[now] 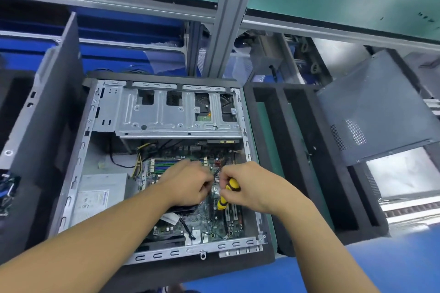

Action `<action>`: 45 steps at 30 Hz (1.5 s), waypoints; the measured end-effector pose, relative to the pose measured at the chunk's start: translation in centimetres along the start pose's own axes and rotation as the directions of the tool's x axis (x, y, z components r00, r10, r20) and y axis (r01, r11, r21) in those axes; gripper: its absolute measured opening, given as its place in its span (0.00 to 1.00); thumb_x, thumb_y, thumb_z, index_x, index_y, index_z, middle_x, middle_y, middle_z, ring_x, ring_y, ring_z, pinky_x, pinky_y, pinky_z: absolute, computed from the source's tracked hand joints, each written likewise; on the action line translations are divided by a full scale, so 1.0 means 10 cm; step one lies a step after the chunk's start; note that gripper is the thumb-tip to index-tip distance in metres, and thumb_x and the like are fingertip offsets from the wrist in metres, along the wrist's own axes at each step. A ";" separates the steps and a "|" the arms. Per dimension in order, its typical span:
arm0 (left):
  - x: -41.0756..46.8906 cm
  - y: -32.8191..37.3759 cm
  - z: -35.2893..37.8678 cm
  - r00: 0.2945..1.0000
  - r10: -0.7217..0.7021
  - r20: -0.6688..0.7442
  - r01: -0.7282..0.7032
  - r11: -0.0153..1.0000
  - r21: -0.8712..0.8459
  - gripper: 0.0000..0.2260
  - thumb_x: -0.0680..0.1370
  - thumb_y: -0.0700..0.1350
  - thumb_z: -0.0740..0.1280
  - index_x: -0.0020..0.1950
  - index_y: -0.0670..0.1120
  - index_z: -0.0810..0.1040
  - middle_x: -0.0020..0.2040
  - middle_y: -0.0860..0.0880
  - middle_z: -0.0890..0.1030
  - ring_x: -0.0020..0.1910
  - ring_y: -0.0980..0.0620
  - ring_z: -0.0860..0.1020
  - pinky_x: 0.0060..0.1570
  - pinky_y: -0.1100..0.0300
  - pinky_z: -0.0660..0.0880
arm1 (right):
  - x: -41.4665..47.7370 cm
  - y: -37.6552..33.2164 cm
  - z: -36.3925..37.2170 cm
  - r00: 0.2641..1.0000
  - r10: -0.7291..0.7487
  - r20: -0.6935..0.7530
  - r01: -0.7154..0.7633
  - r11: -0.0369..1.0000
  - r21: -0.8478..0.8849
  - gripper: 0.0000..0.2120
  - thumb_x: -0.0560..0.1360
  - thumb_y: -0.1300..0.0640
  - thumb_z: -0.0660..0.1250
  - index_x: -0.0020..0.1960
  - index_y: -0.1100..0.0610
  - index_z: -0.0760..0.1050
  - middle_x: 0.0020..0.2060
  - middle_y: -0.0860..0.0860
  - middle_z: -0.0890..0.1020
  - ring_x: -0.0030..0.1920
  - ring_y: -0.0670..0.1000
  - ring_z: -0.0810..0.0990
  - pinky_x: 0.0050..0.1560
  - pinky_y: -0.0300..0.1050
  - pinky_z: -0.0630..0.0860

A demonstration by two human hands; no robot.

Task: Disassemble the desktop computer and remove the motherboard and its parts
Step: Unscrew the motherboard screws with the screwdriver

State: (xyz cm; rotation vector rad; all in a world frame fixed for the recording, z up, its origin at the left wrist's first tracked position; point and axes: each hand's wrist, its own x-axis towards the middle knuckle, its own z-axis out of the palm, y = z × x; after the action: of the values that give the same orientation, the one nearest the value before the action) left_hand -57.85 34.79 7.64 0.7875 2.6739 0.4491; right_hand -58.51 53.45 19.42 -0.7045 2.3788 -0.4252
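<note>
An open desktop computer case [78, 166] lies on its side in front of me. Its green motherboard [202, 221] fills the lower half, with memory slots [171, 164] at the upper left. My right hand [250, 185] grips a yellow and black screwdriver [227, 194] over the board's middle. My left hand [188, 183] sits just beside it with curled fingers over a black cable [220, 169]; whether it pinches the cable is hidden. A silver drive cage [166, 114] spans the top of the case.
A power supply [100, 195] sits in the case's left part, with yellow and black wires [139, 162] running up. The grey side panel [376, 107] leans at the right over black foam trays [295, 150]. Blue bins [131, 28] stand behind a metal frame post [228, 14].
</note>
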 end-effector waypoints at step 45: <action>-0.08 0.28 0.09 0.888 0.300 0.348 -0.375 0.911 0.172 0.12 0.72 0.57 0.73 0.53 0.54 0.83 0.43 0.54 0.83 0.47 0.52 0.78 0.49 0.53 0.58 | -0.36 -0.09 0.53 0.962 0.255 -0.100 -0.258 0.966 -0.022 0.04 0.76 0.52 0.68 0.50 0.47 0.75 0.44 0.49 0.81 0.43 0.52 0.79 0.42 0.51 0.78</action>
State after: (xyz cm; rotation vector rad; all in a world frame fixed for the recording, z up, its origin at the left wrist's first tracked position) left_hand -55.58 36.73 8.09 1.2938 2.3160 0.0678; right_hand -52.34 54.15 17.50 -0.3890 2.5314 -0.3136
